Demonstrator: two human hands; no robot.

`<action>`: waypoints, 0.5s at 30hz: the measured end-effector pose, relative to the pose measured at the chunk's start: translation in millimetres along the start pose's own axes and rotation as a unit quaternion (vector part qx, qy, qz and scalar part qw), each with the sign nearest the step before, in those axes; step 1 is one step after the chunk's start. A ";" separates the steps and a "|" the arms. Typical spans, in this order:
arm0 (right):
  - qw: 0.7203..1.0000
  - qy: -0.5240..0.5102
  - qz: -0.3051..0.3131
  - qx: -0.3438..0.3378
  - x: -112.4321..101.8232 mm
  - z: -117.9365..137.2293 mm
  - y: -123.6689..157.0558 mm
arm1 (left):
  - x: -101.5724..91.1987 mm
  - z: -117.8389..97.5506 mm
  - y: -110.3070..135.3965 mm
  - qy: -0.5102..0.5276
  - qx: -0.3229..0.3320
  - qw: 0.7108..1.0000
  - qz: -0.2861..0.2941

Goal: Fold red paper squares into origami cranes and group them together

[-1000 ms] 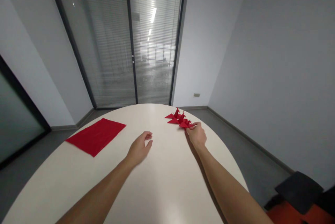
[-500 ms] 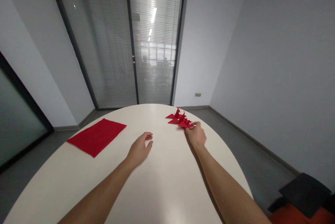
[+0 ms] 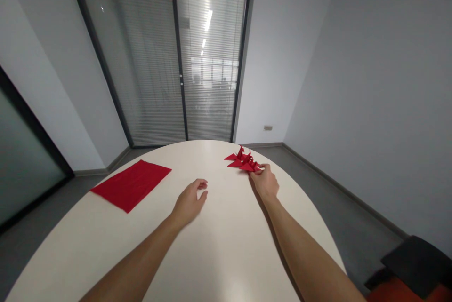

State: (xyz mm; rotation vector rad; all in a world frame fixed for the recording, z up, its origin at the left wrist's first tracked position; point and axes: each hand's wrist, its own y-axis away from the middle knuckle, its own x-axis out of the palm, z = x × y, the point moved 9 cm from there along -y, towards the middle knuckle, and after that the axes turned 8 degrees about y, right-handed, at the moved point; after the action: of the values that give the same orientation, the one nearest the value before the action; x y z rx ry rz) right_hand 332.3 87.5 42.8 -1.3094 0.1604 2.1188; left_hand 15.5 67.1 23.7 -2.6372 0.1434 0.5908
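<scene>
Several red folded paper cranes stand close together at the far right of the white round table (image 3: 219, 226). My right hand (image 3: 265, 182) is closed on the nearest paper crane (image 3: 250, 166), its fingertips at the crane's right side and partly hiding it. Just behind that one stands another paper crane (image 3: 240, 154). My left hand (image 3: 190, 201) hovers over the middle of the table, thumb and fingers apart and curled, with nothing in it. To its left lies a flat square of red paper (image 3: 132, 185).
The table's curved edge runs past the cranes on the far right. Beyond it are a glass partition with blinds (image 3: 212, 81) and a plain wall (image 3: 353, 104). A black and orange chair (image 3: 418, 264) stands at the lower right.
Both hands, the cranes and the red paper hold nearly the same places. The whole view has shifted very slightly.
</scene>
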 end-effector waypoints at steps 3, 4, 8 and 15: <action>1.000 0.001 0.004 -0.001 0.5 1.7 1.3 | -0.1 -0.2 0.1 0.001 0.002 1.000 0.001; 1.000 0.000 0.006 -0.001 0.6 2.2 1.7 | -0.1 -0.2 0.2 0.001 0.001 1.000 0.001; 1.000 0.003 0.010 -0.006 0.4 3.2 3.3 | -0.9 -2.0 0.5 -0.002 -0.006 1.000 0.001; 1.000 0.001 0.020 -0.016 -3.8 6.5 10.1 | -3.5 -5.4 1.3 0.018 0.003 1.000 -0.015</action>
State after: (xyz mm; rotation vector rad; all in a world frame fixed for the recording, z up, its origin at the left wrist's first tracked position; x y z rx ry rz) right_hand 322.7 80.5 47.0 -1.3382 0.1552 2.1609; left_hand 14.1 63.7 29.2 -2.6412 0.1161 0.5322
